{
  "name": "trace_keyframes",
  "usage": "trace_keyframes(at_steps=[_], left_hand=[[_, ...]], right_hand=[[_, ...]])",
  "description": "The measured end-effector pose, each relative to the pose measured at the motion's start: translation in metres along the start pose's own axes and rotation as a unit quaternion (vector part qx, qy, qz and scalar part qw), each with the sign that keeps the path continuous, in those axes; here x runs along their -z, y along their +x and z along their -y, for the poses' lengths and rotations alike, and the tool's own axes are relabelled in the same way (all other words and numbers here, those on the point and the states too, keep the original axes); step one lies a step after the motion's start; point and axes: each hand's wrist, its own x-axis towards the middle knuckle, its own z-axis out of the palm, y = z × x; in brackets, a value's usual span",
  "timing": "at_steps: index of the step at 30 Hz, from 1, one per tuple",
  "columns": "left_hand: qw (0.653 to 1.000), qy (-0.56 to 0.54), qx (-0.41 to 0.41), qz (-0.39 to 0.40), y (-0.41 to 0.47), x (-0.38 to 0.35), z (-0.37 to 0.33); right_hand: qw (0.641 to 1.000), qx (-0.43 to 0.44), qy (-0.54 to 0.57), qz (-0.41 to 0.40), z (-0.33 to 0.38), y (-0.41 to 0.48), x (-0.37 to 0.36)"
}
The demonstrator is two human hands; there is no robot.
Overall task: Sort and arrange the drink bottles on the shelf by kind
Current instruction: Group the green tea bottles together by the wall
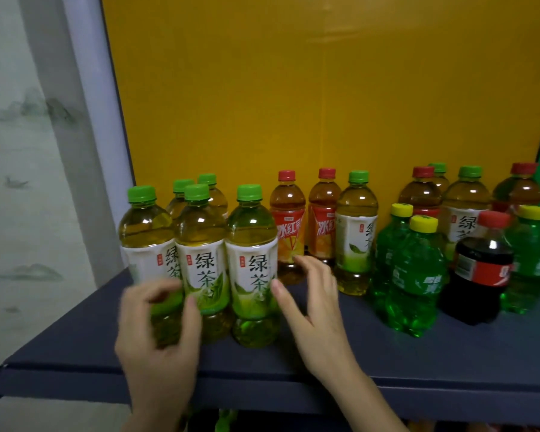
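My left hand (156, 335) curls its fingers (190, 310) around the lower body of the leftmost green tea bottle (147, 244) on the dark shelf (449, 363). My right hand (312, 304) is spread open, thumb touching the third green tea bottle (252, 257). Behind stand iced tea bottles (289, 226), with green soda bottles (415, 275) and a cola bottle (480, 269) farther right.

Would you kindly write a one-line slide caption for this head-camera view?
Two bare hands, left hand and right hand, flank a front row of green-capped green tea bottles on a dark blue shelf.
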Motion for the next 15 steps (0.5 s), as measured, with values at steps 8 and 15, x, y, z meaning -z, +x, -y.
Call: trace_keyframes(at_steps=[8, 15], left_hand=[[0.96, -0.118, 0.087, 0.237, -0.053, -0.087, -0.061], [0.964, -0.037, 0.194, 0.179, -0.051, -0.129, -0.074]], right_hand=[[0.954, 0.07, -0.128, -0.263, -0.045, 0.003, 0.105], [0.996, -0.039, -0.048, -0.071, -0.078, 0.006, 0.127]])
